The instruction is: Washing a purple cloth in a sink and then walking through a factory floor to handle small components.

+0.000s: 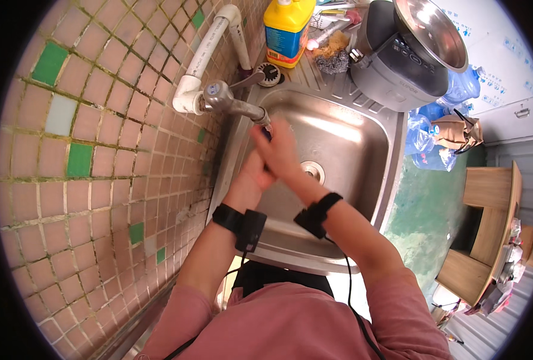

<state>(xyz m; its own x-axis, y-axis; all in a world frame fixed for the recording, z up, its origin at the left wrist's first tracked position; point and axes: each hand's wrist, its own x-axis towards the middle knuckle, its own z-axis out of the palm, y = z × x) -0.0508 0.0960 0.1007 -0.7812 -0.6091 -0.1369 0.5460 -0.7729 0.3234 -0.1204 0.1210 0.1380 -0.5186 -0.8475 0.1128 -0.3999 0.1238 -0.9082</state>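
Both my hands meet under the spout of a metal faucet (248, 110), over the left side of a stainless steel sink (362, 165). My right hand (281, 147) lies over my left hand (258, 172) and covers most of it. The right fingers are smeared by motion; those of the left are hidden. A small dark blue patch (267, 133) shows between the hands just below the spout; what it is I cannot make out. A dark band with a box and cable circles each wrist. The round drain (312, 172) lies right of my hands.
A tiled wall (98, 180) with white pipe (203, 54) borders the sink's left. Behind stand a yellow jug (287, 30), scouring pads (332, 57), and a grey appliance (398, 69) with a metal bowl (437, 33). Bottles (419, 135) and a wooden desk (488, 222) are right.
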